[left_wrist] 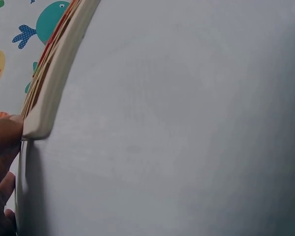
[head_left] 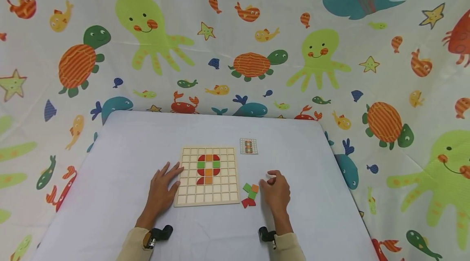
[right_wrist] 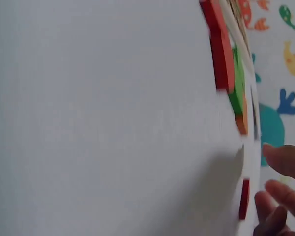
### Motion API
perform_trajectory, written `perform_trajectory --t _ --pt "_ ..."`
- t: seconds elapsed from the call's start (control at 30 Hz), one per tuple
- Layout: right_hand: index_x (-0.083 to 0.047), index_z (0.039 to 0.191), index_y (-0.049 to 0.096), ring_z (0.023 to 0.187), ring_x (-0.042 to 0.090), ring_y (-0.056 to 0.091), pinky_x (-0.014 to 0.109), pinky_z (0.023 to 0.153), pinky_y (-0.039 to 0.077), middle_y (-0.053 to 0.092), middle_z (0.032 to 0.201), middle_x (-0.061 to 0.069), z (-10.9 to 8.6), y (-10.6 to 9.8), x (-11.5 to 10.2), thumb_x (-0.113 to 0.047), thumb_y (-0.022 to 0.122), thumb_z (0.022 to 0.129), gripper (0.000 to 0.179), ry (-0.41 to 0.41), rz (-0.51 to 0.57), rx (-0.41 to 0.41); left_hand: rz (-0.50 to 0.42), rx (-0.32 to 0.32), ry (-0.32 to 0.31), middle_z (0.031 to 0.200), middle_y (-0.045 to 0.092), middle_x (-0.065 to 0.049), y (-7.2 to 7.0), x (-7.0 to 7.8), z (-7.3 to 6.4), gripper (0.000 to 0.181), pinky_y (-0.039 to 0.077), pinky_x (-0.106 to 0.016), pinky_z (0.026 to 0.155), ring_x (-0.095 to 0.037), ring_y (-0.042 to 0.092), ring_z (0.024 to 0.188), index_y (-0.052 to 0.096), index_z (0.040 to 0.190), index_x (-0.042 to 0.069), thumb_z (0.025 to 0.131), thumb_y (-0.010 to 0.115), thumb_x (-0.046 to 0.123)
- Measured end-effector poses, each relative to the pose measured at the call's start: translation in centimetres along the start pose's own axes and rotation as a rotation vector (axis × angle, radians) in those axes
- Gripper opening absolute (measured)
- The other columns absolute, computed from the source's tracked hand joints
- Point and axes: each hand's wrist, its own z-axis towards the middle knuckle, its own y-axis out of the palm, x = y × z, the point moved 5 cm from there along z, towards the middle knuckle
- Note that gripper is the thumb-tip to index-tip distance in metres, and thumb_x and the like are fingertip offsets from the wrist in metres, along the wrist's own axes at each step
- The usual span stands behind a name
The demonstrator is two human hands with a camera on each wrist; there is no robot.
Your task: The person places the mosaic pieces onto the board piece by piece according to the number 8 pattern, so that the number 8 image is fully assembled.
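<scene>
A wooden grid board (head_left: 205, 200) lies on the table, with red, orange and green tiles (head_left: 209, 172) set in its upper middle cells. My left hand (head_left: 161, 189) rests at the board's left edge, fingers spread; in the left wrist view the thumb (left_wrist: 5, 135) touches the board's corner (left_wrist: 39, 125). My right hand (head_left: 277, 191) hovers over the table right of the loose tiles (head_left: 252, 195), fingers loosely bent. In the right wrist view a gap shows between thumb (right_wrist: 287, 160) and fingers, and a red tile (right_wrist: 244, 199) lies on the table near them.
A small pattern card (head_left: 249, 146) with a coloured grid picture lies beyond the board's right corner. The white-covered table (head_left: 147, 130) ends at a curtain (head_left: 220, 20) printed with sea animals. Dark wrist-camera mounts (head_left: 161, 233) sit on both wrists.
</scene>
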Motion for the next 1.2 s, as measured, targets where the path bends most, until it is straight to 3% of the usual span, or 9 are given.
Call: perform_trajectory --t 0.2,0.47,0.8,1.03,1.2 --pt "-0.008 0.116 0.07 0.088 0.029 0.064 0.039 0.066 0.052 0.065 0.102 0.015 1.1 -1.3 1.7 -0.022 0.08 0.092 0.03 0.033 -0.092 0.006 -0.002 -0.007 -0.004 0.159 0.055 -0.019 0.0 0.2 0.0 0.051 0.02 -0.075 0.125 -0.051 0.033 0.156 0.065 0.143 0.01 0.094 0.071 -0.001" --pt "-0.011 0.106 0.066 0.082 0.026 0.063 0.035 0.062 0.047 0.068 0.094 0.011 1.4 -0.6 0.9 -0.016 0.081 0.092 0.021 0.019 -0.093 -0.046 0.002 0.011 0.015 0.157 0.057 -0.021 -0.2 0.4 -0.1 0.049 0.022 -0.077 0.122 -0.052 0.035 0.154 0.066 0.142 0.008 0.094 0.072 0.0" --pt "-0.021 0.103 0.077 0.069 0.014 0.058 0.028 0.057 0.043 0.077 0.091 -0.001 -1.2 2.1 -3.6 -0.015 0.084 0.09 0.016 -0.146 0.047 -0.098 0.004 0.006 0.007 0.158 0.056 -0.019 -0.2 0.2 0.0 0.05 0.02 -0.077 0.123 -0.052 0.035 0.155 0.066 0.143 0.007 0.094 0.071 -0.001" --pt "-0.023 0.091 0.08 0.06 0.005 0.054 0.023 0.051 0.041 0.079 0.088 -0.003 -3.3 4.7 -6.9 -0.015 0.09 0.084 0.014 -0.276 0.088 -0.153 -0.006 0.003 0.002 0.158 0.056 -0.018 -0.3 0.5 0.1 0.051 0.019 -0.076 0.125 -0.051 0.035 0.156 0.066 0.143 0.008 0.094 0.072 -0.003" --pt "-0.022 0.086 0.078 0.064 0.003 0.053 0.021 0.053 0.041 0.076 0.086 -0.006 -4.4 6.4 -8.8 -0.016 0.092 0.083 0.015 -0.341 0.086 -0.167 -0.005 -0.002 -0.001 0.158 0.056 -0.018 -0.3 0.6 0.1 0.051 0.019 -0.076 0.125 -0.051 0.035 0.156 0.066 0.143 0.008 0.094 0.072 -0.003"
